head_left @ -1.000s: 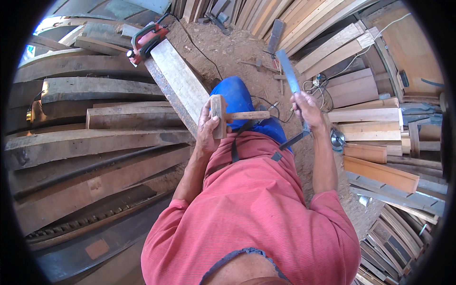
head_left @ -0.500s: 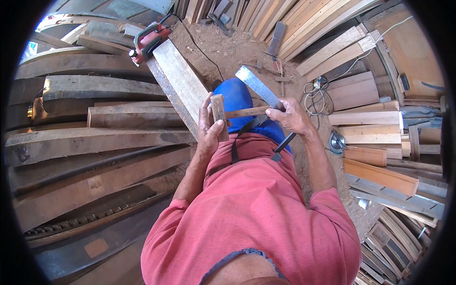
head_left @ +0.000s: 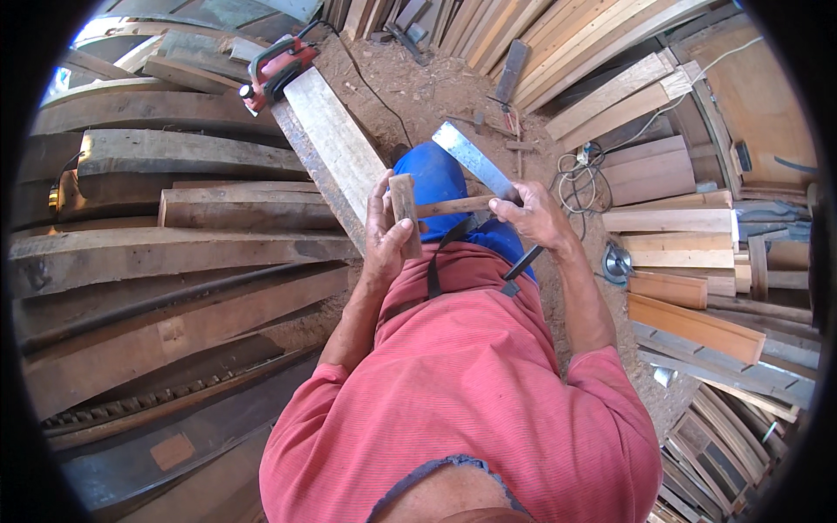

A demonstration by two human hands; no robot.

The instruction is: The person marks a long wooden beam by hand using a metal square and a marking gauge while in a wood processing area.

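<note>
Above my lap, my left hand (head_left: pixel 384 248) is closed round a short wooden block (head_left: pixel 403 202), its thumb on the near face. A slim wooden stick (head_left: pixel 455 207) runs from beside that block to my right hand (head_left: pixel 539 216), making a T shape like a small mallet or marking gauge; I cannot tell which. My right hand is closed with its thumb on the stick's end. A flat steel blade (head_left: pixel 473 159) with a square tip slants up and left from the same hand. Below my right wrist shows a black bar (head_left: pixel 525 260); what it belongs to is hidden.
Left of my knee, a pale plank (head_left: pixel 336 126) slants away, with a red electric planer (head_left: pixel 279 71) at its far end. Stacked beams (head_left: pixel 235 257) fill the left side. A coiled cable (head_left: pixel 577 183), a circular saw blade (head_left: pixel 617 261) and cut boards (head_left: pixel 676 235) lie at right.
Both hands keep their hold on the wooden pieces and the blade. The surroundings shift slightly in the picture.
</note>
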